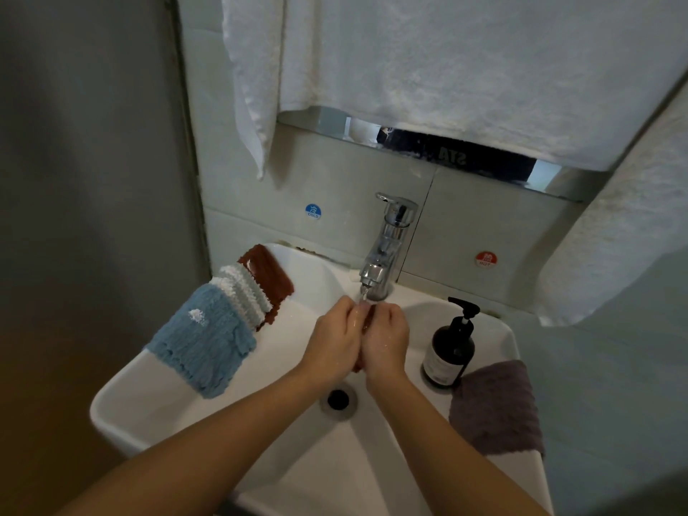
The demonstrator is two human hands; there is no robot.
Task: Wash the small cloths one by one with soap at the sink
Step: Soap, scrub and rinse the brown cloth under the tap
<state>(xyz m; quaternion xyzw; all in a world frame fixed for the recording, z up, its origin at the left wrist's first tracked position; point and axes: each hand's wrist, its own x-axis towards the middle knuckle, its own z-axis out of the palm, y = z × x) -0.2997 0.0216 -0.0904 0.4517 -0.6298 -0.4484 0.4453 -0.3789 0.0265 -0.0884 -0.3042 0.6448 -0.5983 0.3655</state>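
A reddish-brown cloth point(366, 322) is bunched under the running tap point(387, 251), with the left hand point(335, 340) and right hand point(385, 338) both gripping it. Squeezing too hard could splash water onto the folded cloths point(223, 322) on the sink point(156, 396) rim, left. A soap bottle point(450, 348) stands right; white towels point(446, 68) hang on the tiled wall.

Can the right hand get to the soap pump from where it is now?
Probably yes, once free. The soap bottle stands just right of the right hand, nothing between them, pump uncovered. But both hands grip a reddish cloth under the tap; the left hand would have to hold it alone.
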